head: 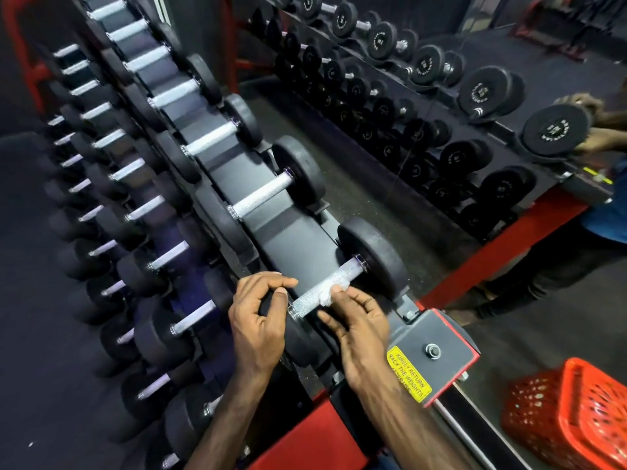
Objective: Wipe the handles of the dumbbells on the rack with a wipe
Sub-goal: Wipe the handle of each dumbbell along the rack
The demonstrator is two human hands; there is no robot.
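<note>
Your right hand (359, 320) pinches a white wipe (330, 293) against the knurled handle (325, 288) of the nearest dumbbell (369, 256), fingers (339, 293) clamped on the wipe at mid-handle. Your left hand (258, 313) curls its fingers round the near-left head of that dumbbell. The dumbbell lies on the top tier of the black rack (281, 232), at its near end; a yellow label (409, 374) sits just right, a red basket (570, 415) farther right on the floor

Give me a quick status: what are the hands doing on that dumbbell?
Right hand presses crumpled white wipe on nearest dumbbell's knurled steel handle. Left hand grips its near black end. Nothing in the way.
</note>
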